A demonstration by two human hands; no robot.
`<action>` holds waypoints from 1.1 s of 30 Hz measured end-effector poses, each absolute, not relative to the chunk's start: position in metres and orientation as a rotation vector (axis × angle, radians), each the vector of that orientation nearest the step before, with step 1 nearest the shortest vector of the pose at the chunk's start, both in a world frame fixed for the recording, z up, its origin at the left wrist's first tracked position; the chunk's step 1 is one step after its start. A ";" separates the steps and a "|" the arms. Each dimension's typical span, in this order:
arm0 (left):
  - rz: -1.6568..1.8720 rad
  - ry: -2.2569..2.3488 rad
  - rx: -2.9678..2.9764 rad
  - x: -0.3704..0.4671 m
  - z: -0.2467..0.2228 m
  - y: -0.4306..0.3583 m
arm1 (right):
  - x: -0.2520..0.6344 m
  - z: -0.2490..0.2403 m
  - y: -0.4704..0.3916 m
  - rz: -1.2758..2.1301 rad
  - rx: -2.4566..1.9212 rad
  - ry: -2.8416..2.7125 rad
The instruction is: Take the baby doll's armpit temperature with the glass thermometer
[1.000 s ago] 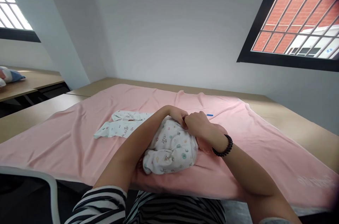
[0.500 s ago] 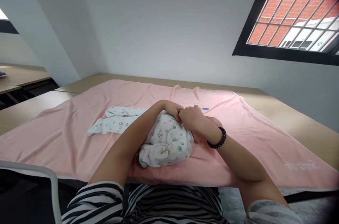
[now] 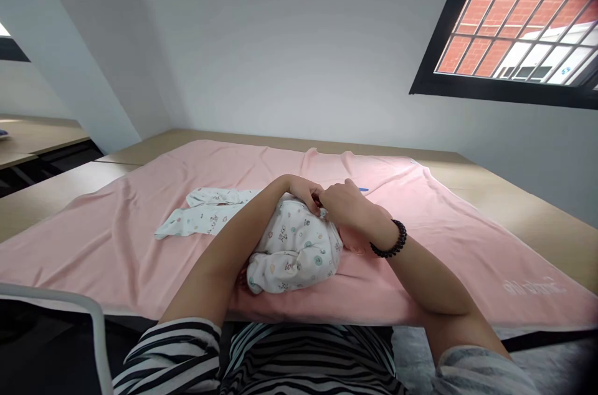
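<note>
A baby-sized figure (image 3: 357, 245) lies on its back on the pink blanket (image 3: 458, 245), its head toward the right. Whether it is a doll or a baby I cannot tell, as my right forearm covers much of the head. It wears a white romper (image 3: 299, 245) printed with small coloured figures, the legs stretched out to the left. At the neck, the bent fingers of my left hand (image 3: 304, 191) pinch the romper's fabric. My right hand (image 3: 344, 202), a black beaded bracelet on its wrist, meets it there with fingers closed at the collar. The fingertips are partly hidden.
The blanket covers most of a wooden table (image 3: 514, 208) against a white wall. A thin blue item (image 3: 363, 189) lies beyond my right hand. A grey curved metal frame (image 3: 93, 314) stands at the lower left. A barred window (image 3: 514, 21) is at the upper right.
My right hand has turned a little and its wrist has shifted slightly right. A bit of collar now shows between the hands. My left hand stays nearly in place.
</note>
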State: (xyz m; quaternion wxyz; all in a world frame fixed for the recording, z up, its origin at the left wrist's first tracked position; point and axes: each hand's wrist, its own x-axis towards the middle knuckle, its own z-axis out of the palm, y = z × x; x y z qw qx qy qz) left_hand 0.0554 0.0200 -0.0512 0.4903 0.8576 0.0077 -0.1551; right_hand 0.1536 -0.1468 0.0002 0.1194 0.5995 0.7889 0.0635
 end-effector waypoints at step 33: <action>-0.468 0.132 2.206 0.034 -0.020 0.013 | 0.153 0.001 -0.147 0.239 1.726 2.235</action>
